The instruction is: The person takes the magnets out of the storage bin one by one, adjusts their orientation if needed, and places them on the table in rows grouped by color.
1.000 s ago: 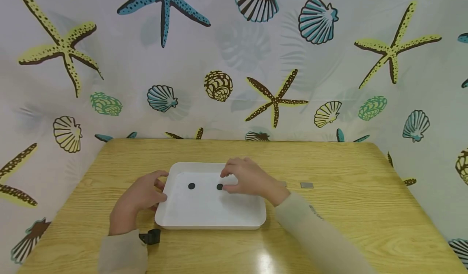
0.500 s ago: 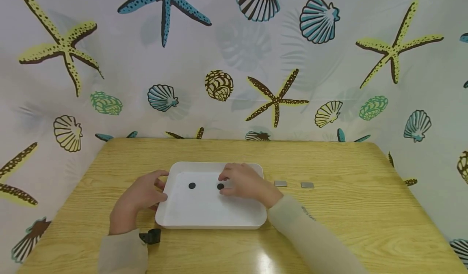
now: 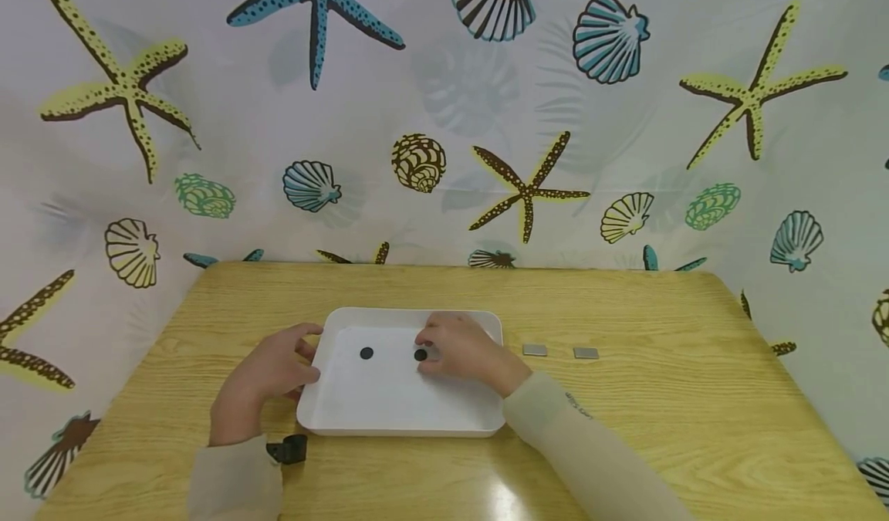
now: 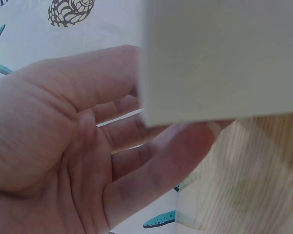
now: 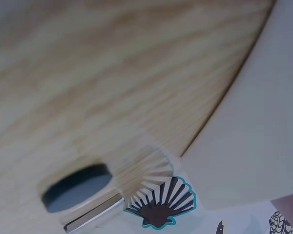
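A shallow white tray (image 3: 399, 409) lies on the wooden table. My left hand (image 3: 274, 367) grips its left side, thumb and fingers at the rim; in the left wrist view, the fingers of that hand (image 4: 102, 131) reach behind the tray's corner (image 4: 219, 58). Inside the tray are two small black discs. My right hand (image 3: 461, 351) has its thumb and fingertips around the right black disc (image 3: 420, 356), pinching it low over the tray floor. The left black disc (image 3: 366, 353) sits apart from both hands. The right wrist view shows the tray wall (image 5: 254, 122) but not that grip.
Right of the tray, a grey rectangular piece (image 3: 535, 350) and another grey piece (image 3: 586, 353) lie on the wooden table (image 3: 646, 413). A white cloth (image 3: 444, 96) with starfish and shells hangs behind the table. A black band (image 3: 288, 449) is at the left wrist.
My right hand has moved slightly down and left, and its thumb and fingers have come around the right disc. The grey piece beside the tray is uncovered. My left hand keeps its place.
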Demonstrator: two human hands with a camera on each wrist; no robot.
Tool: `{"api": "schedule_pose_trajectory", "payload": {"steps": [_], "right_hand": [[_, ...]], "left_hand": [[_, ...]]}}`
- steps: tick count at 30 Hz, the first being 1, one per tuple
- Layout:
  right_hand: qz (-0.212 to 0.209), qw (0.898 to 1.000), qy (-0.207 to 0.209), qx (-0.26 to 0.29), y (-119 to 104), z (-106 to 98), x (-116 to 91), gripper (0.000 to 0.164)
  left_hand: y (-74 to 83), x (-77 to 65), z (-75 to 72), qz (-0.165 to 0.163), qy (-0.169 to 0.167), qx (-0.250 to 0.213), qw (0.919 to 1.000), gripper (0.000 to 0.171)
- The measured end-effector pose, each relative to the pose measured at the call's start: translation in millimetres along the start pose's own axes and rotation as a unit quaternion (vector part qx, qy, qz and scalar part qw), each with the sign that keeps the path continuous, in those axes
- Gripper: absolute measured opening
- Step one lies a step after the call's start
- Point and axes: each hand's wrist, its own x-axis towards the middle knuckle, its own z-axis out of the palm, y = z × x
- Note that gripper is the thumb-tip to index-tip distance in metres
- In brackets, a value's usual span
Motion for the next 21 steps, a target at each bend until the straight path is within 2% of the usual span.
{"api": "schedule_pose_trajectory", "payload": {"steps": [4, 21], "right_hand": [[0.001, 1.000, 0.001, -0.005, -0.4, 1.6, 1.0, 0.034], [0.031, 0.999, -0.008, 0.038, -1.8, 1.6, 1.4, 0.022]], "left_hand": [[-0.1, 0.0, 0.3, 0.000, -0.001, -0.002, 1.0000, 0.073], [-1.9, 1.4, 0.7, 0.003, -0.001, -0.003, 1.0000, 0.074]]}}
